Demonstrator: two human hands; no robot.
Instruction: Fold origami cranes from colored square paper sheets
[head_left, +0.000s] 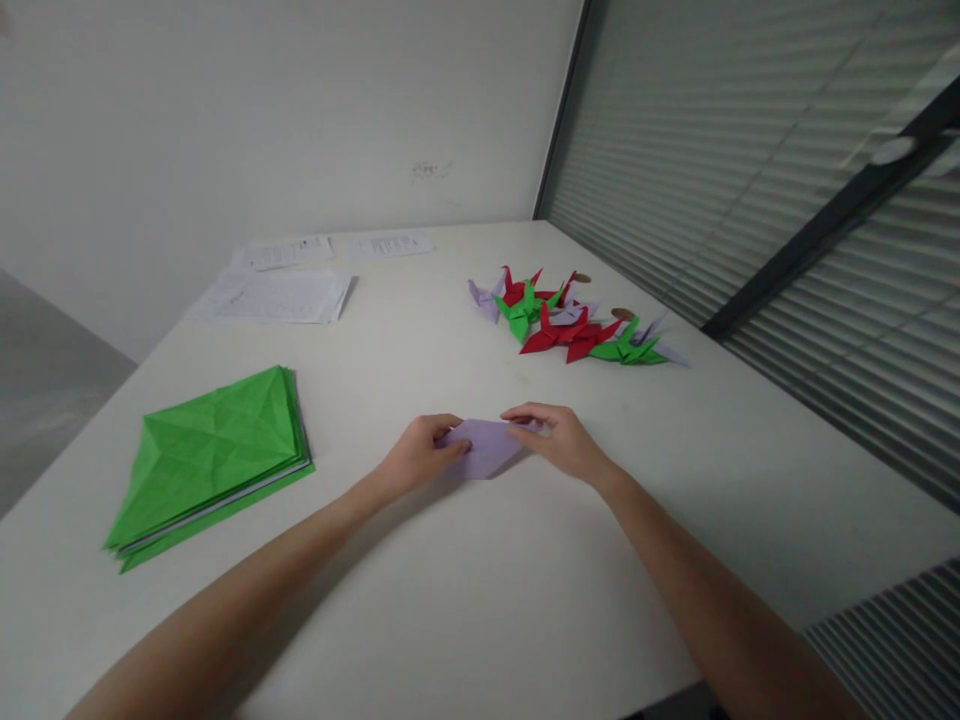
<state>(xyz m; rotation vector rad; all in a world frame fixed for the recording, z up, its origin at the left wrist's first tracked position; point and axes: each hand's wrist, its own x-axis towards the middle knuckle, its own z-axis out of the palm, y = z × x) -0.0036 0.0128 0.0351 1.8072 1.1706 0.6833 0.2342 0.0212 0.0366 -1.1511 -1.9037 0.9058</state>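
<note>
A folded sheet of lilac origami paper (489, 446) is held low over the white table, near its middle. My left hand (426, 450) pinches its left end between thumb and fingers. At the other end, my right hand (553, 436) grips the paper, its thumb on the near face and its fingers behind the upper edge. Beyond the hands, toward the right, lies a cluster of folded paper cranes in red (553, 336), green (523, 312) and lilac (487, 298).
A stack of creased green paper sheets (217, 435) lies on the left of the table (420, 610). Printed white pages (277, 297) rest at the back left. Two small brown discs (622, 314) sit by the cranes. A blind-covered window (750, 170) borders the right side.
</note>
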